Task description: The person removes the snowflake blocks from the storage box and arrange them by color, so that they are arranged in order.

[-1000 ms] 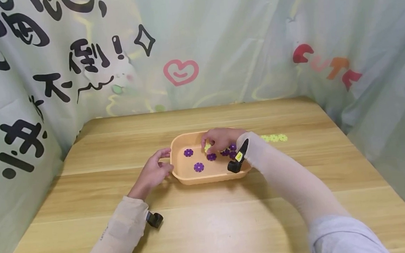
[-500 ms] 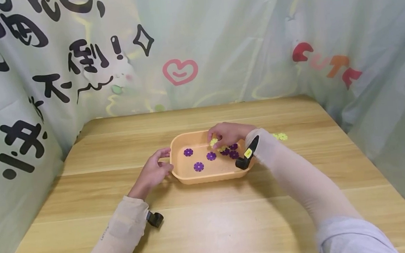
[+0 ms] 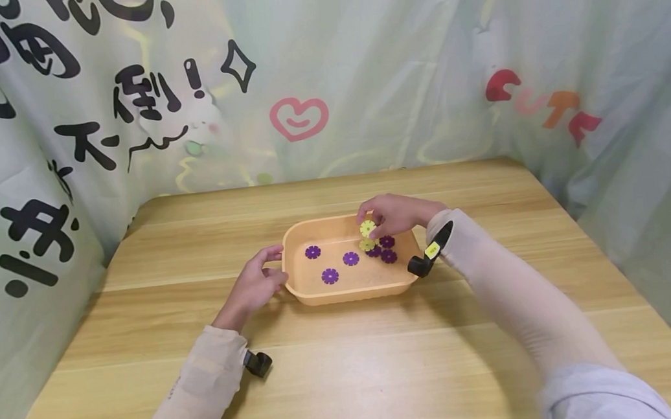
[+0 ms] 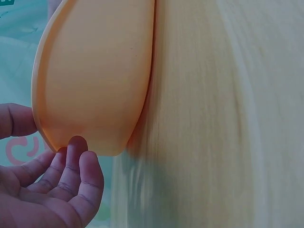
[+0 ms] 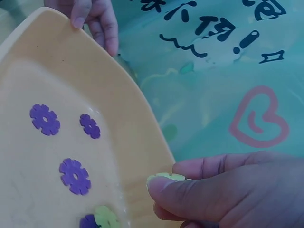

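Note:
My right hand [image 3: 397, 213] pinches a yellow flower-shaped snowflake disc [image 3: 368, 228] between thumb and fingers, above the far right part of an orange plastic tray [image 3: 347, 295]. Just under it, another yellow disc [image 3: 367, 244] lies on purple ones inside the tray. Several purple discs rest on the tray floor; a single purple disc [image 3: 330, 276] sits nearest the front. At the tray's left end, my left hand [image 3: 254, 284] holds the rim and end wall with thumb and fingers, also shown in the left wrist view with its fingertips against the tray wall [image 4: 95, 71].
The tray stands on a wooden table [image 3: 346, 364], whose surface extends in front and to both sides. A printed curtain [image 3: 372, 70] hangs behind the table. A small black camera [image 3: 259, 364] is strapped to the left wrist, another to the right [image 3: 421, 266].
My right hand has moved right and slightly up and back, carrying the yellow disc. The yellow discs seen on the table at right are now hidden behind the forearm. My left hand stays put.

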Tool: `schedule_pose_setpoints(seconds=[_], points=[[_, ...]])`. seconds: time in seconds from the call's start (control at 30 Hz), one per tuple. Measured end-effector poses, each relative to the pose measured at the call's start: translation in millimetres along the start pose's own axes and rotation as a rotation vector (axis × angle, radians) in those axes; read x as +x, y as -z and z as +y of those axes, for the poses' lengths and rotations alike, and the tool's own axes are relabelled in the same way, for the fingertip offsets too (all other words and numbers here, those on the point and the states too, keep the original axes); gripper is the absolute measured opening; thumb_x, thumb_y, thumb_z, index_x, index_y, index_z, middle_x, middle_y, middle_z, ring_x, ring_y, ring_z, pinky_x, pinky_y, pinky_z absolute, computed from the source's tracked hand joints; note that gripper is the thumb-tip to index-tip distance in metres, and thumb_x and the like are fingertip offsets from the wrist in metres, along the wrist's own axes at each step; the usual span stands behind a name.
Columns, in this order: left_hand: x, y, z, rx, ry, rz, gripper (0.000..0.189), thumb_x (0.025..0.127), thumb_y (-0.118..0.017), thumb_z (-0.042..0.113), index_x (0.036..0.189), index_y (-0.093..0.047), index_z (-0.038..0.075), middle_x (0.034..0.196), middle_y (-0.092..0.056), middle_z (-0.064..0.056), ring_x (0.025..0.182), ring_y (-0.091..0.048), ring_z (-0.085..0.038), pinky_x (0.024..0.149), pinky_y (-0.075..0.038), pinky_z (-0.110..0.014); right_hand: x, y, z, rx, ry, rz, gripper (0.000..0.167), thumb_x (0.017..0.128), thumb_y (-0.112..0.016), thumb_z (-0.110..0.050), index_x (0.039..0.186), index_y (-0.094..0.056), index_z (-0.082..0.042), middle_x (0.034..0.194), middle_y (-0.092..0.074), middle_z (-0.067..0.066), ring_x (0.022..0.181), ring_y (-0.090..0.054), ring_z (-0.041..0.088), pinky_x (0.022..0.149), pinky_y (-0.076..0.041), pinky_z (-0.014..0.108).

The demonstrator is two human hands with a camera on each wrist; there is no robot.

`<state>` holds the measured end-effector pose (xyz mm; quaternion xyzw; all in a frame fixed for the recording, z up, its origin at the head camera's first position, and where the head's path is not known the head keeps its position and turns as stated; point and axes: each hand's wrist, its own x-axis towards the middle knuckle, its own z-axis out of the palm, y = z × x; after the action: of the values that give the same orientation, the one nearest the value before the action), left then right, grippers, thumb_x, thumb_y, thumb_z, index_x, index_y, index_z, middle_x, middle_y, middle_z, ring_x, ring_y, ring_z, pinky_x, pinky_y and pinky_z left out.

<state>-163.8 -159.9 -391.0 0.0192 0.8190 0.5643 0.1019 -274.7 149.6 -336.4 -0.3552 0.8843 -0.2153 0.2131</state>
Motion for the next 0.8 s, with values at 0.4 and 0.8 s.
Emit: schedule_pose_setpoints(seconds=[0.4,0.8], points=[[0.4,-0.3,0.1,-0.010,-0.004,-0.002,0.063,0.085,-0.059,0.000,0.145,-0.039,0.006,0.137,-0.045,-0.015,0.099,-0.059,-0.026,0.080,-0.054,-0.040,-27.4,10.1,16.9,0.114,-0.060,0.101,0.036,0.087,-0.070,-0.006,0.121,-0.058,-0.002,0.080,-0.063,0.007,0.072,-0.059,0.020,0.067,-0.051,0.035],[0.9,0.2,-1.3,-0.006,-0.005,0.002,0.062,0.085,-0.060,-0.001,0.144,-0.041,0.007,0.138,-0.044,-0.014,0.099,-0.058,-0.026,0.081,-0.054,-0.041,-53.9,13.7,42.8,0.189,-0.084,0.198,0.036,0.088,-0.068,-0.004,0.122,-0.056,0.000,0.082,-0.062,0.011,0.078,-0.063,0.033,0.062,-0.053,0.035]])
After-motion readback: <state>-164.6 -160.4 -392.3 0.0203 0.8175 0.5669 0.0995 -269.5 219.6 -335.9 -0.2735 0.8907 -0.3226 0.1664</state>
